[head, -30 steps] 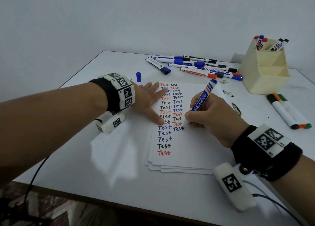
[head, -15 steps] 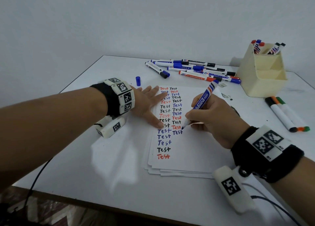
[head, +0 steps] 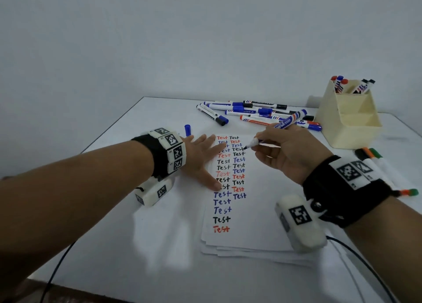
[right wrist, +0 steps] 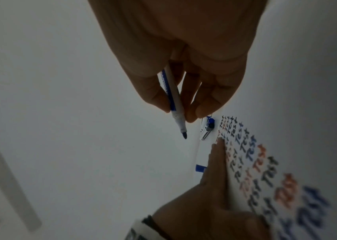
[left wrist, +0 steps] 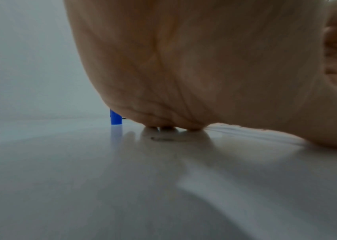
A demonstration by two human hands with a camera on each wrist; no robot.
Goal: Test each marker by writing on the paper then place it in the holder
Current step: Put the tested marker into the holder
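My right hand [head: 277, 149] grips an uncapped blue marker [head: 283, 125], lifted off the paper [head: 258, 222] with its tip hanging over the top rows of "Test" words. The same marker [right wrist: 174, 99] shows between thumb and fingers in the right wrist view. My left hand [head: 201, 158] lies flat with fingers spread on the paper's left edge, and its palm [left wrist: 194, 65] fills the left wrist view. A blue cap [head: 187, 130] stands upright on the table behind the left hand; that cap [left wrist: 115, 117] also shows in the left wrist view. The cream holder [head: 349, 117] at the right holds several markers.
Several capped markers [head: 253, 111] lie in a pile at the back of the white table [head: 109, 245]. Fat markers with black, orange and green ends [head: 374, 158] lie right of my right wrist. Cables trail off the table's front edge.
My right hand has lifted the marker off the lower "Test" rows and carried it up and away, toward the back of the sheet. The left hand has stayed flat on the paper.
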